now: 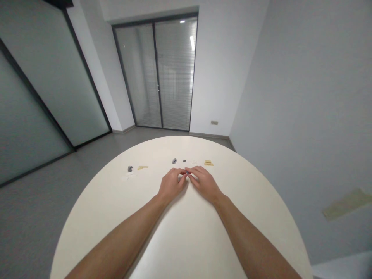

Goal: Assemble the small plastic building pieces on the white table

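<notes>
My left hand (173,184) and my right hand (205,184) meet over the middle of the table, fingertips almost touching. Both are closed in a pinch around a small dark grey piece (187,173), mostly hidden by the fingers, so its kind does not show. Just beyond them lie a flat grey piece (174,161) and a tiny dark piece (184,161). Some thin yellow strips (208,162) rest past my right hand, beside faint white or clear bits (193,162).
The round white table (186,240) carries another group at the left: grey pieces (130,169), yellow strips (142,167) and pale bits (129,176). Beyond the table's far edge stand a glass door (174,77) and white walls. Frosted panels (52,69) line the left side.
</notes>
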The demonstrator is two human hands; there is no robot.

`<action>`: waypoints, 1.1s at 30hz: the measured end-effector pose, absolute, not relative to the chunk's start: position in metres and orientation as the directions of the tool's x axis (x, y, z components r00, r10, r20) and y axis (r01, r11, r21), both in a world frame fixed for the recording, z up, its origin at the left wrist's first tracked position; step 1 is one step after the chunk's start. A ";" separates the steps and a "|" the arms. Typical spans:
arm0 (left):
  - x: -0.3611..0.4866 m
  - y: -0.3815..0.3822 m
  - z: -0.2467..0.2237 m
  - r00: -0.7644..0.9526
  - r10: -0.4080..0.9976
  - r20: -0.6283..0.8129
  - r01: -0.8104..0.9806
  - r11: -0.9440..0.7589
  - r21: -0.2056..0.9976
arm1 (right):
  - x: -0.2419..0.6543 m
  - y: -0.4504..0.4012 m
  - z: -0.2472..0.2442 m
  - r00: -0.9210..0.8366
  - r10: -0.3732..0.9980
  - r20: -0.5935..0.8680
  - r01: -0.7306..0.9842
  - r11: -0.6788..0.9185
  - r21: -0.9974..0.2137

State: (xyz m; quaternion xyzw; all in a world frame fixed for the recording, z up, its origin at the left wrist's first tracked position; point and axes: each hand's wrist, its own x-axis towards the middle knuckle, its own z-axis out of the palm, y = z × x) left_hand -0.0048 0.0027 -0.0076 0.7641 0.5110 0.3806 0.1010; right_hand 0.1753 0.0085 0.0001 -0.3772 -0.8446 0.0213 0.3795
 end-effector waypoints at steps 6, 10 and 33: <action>-0.004 0.002 -0.006 0.184 0.867 0.463 0.697 -0.447 0.560 | 0.174 0.008 0.000 -0.418 0.652 0.633 0.630 0.710 -0.315; -0.003 0.000 -0.004 0.192 0.862 0.469 0.692 -0.458 0.559 | 0.174 0.008 0.000 -0.407 0.657 0.635 0.647 0.698 -0.307; -0.006 0.002 -0.005 0.209 0.859 0.467 0.703 -0.464 0.539 | 0.175 0.007 0.002 -0.303 0.702 0.644 0.663 0.641 -0.386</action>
